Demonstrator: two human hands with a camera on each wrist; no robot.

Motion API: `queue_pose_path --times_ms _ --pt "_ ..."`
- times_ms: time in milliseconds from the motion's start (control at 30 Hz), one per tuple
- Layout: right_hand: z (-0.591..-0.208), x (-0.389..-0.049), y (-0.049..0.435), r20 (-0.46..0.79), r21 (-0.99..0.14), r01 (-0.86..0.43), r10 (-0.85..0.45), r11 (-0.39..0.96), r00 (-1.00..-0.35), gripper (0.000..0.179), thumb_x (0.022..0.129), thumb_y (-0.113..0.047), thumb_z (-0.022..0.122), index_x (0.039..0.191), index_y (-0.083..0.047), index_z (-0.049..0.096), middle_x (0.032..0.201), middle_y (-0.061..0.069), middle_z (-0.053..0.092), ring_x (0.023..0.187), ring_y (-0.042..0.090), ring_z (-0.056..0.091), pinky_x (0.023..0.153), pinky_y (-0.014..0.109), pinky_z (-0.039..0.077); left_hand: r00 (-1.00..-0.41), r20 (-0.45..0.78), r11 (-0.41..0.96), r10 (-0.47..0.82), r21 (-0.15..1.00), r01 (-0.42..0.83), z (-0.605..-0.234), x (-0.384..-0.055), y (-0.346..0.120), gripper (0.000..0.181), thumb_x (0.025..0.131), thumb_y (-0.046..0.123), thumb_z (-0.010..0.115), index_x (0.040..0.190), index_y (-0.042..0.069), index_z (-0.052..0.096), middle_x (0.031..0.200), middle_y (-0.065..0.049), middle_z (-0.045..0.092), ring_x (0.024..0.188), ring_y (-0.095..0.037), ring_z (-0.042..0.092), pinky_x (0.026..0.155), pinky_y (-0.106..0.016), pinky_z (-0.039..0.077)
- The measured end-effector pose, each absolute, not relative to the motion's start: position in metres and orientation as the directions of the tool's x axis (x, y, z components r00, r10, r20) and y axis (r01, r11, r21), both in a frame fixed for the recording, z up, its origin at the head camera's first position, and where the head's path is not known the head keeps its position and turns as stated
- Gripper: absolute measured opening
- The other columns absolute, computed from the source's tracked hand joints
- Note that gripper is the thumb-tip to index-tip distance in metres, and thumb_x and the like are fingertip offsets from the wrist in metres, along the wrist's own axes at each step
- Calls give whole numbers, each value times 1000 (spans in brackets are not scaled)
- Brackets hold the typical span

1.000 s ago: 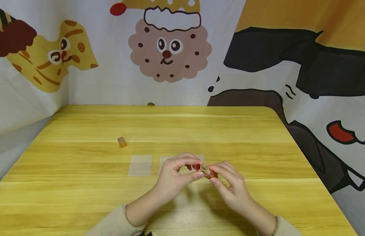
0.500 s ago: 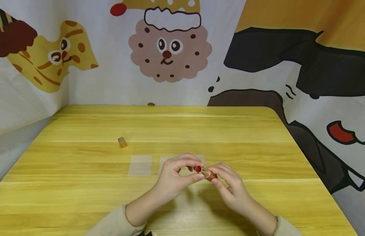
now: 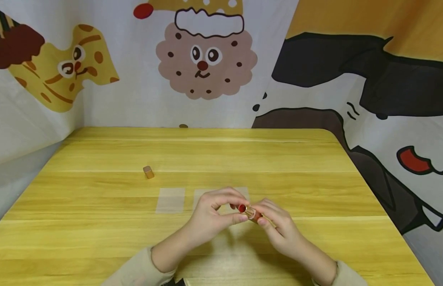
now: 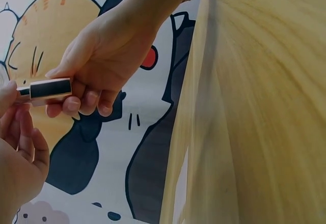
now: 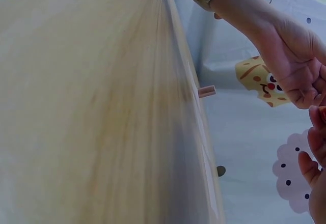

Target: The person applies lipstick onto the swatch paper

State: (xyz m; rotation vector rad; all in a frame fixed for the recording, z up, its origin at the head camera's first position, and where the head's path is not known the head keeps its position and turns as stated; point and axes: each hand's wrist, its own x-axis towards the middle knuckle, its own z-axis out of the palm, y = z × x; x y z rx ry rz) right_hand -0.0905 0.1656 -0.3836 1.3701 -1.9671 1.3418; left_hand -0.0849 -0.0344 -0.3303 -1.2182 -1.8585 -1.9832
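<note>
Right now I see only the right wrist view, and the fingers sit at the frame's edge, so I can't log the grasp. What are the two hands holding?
Observer: The right hand grips a small lipstick tube with a dark barrel and gold trim, its fingers curled round the barrel.
Operator: Is the other hand on it too?
Observer: Yes. The left hand pinches the tube's gold end, right beside the exposed red lipstick tip.
Operator: Anything lying near them?
Observer: On the yellow wooden table, two pale see-through rectangles lie just beyond the hands. A small tan cap lies farther back on the left, apart from both hands.
</note>
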Motion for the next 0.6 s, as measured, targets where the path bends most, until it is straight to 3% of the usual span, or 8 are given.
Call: queue_pose_path --times_ms 267,600 --pt "-385 -90 167 713 -544 -838 -551 -43 -434 29 96 -14 39 116 1 55 96 10 59 80 15 53 66 25 47 -643 623 -228 446 774 591 -330 -86 -37 23 66 -10 71 88 -6 64 88 -12 64 83 -16 59 75 -35 49" --pt "-378 -87 165 673 -621 -768 -612 -160 -416 30 97 -13 35 118 -1 53 89 9 54 74 16 49 60 28 45 -572 624 -296 532 770 565 -328 -90 -40 24 66 -14 69 89 -9 63 87 -16 63 85 -16 58 73 -35 49"
